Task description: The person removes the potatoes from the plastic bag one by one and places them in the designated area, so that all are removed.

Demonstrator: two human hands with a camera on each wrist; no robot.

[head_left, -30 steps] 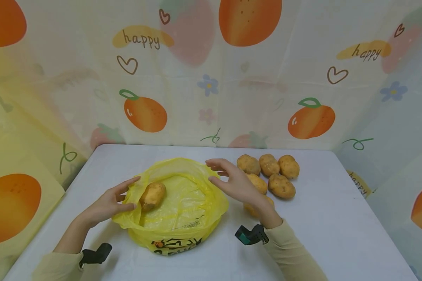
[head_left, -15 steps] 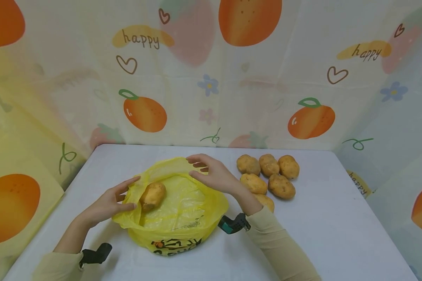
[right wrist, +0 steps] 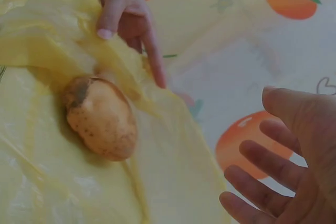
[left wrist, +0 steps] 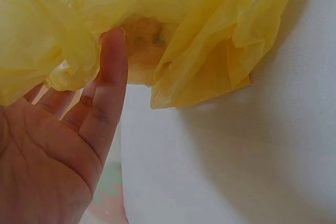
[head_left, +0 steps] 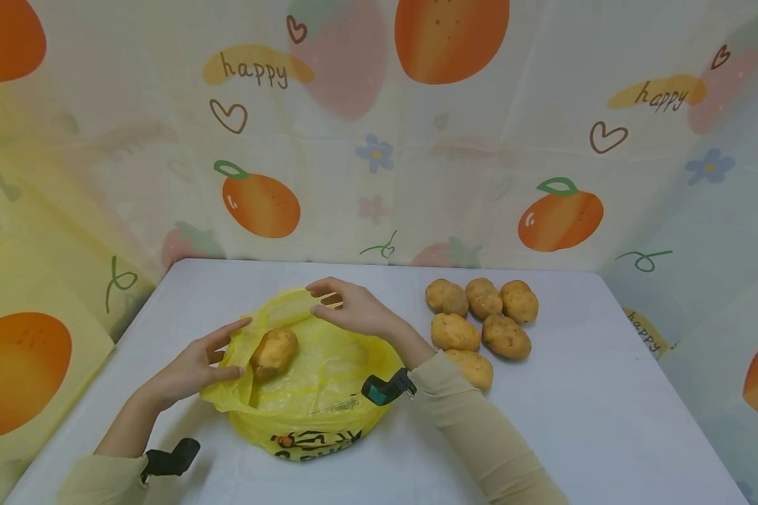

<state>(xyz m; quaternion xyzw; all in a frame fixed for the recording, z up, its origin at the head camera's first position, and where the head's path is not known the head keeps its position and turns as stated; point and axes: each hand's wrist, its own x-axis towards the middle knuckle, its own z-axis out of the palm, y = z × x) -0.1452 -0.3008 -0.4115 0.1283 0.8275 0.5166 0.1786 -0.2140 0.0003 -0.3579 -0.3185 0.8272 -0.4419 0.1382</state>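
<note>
A yellow plastic bag (head_left: 316, 421) lies with its mouth spread wide, and a single potato (head_left: 275, 353) rests inside near its left wall. My left hand (head_left: 192, 368) is at the bag's left rim, fingers extended and loose against the plastic. In the left wrist view those fingers (left wrist: 113, 69) touch the folds, while the potato shows dimly through the film. My right hand (head_left: 354, 308) hovers at the back rim, fingers spread and slightly bent, with nothing held. The right wrist view shows this hand (right wrist: 289, 166) beside the bag's edge; whether it touches the plastic I cannot tell.
Several loose potatoes (head_left: 507, 337) sit grouped on the white table (head_left: 581, 421), right of the bag and beyond the right forearm. A patterned cloth (head_left: 448, 175) with fruit prints hangs behind and along the sides. Each wrist carries a small black camera (head_left: 172, 457).
My right hand has moved left across the back of the bag, from its right rim toward the middle. The left hand, the bagged potato and the loose potatoes stay where they were.
</note>
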